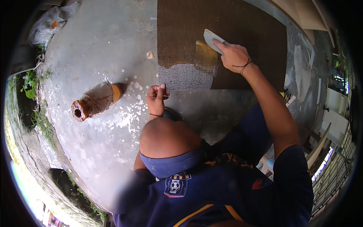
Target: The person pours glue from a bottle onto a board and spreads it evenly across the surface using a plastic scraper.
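A dark brown sheet (249, 49) lies flat on the floor, with a grey, textured patch (189, 77) at its near left corner and a wet amber smear (207, 49) beside it. My right hand (235, 57) grips a thin, pale grey spreader (212, 41), its edge against the sheet by the smear. Fingers of my left hand (157, 94) are closed on the sheet's near left corner. Left of that hand, a brown-stained bottle (98, 99) lies on the floor, its round opening toward the lower left.
White spots dot the grey concrete floor (124, 49). A small tan scrap (150, 55) lies left of the sheet. At the upper left is a crumpled clear plastic bag (51, 26); green plants (30, 83) line the left edge. My bent knee (170, 138) is close to my left hand.
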A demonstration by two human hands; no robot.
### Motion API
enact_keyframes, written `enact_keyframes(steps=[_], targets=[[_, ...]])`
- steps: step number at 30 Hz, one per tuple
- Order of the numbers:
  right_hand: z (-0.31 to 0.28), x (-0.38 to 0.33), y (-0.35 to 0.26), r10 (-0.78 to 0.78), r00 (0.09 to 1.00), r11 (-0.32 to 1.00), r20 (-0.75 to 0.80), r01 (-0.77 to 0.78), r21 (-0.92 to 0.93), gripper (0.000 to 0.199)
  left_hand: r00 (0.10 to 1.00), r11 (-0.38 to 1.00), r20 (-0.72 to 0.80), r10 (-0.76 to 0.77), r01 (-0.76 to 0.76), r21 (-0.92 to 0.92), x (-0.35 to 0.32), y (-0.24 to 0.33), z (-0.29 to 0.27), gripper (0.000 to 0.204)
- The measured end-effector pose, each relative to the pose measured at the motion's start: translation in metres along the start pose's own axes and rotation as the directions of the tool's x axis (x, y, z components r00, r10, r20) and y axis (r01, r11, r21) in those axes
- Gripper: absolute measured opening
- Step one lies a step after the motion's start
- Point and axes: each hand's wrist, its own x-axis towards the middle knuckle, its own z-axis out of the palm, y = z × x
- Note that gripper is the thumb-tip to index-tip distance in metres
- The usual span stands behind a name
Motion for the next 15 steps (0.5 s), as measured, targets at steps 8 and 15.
enact_keyframes(steps=[8, 15], targets=[[0.032, -0.101, -0.101, -0.219, 0.935, 0.973, 0.279, 0.189, 0.131, 0.058, 0.999, 0.998, -0.023, 0.029, -0.03, -0.06, 0.003, -0.005, -0.003, 0.021], [-0.007, -0.026, -0.068, -0.002, 0.962, 0.99, -0.274, 0.04, 0.135, 0.047, 1.0, 0.996, 0.0, -0.007, 0.007, -0.088, 0.002, -0.001, 0.006, 0.021]])
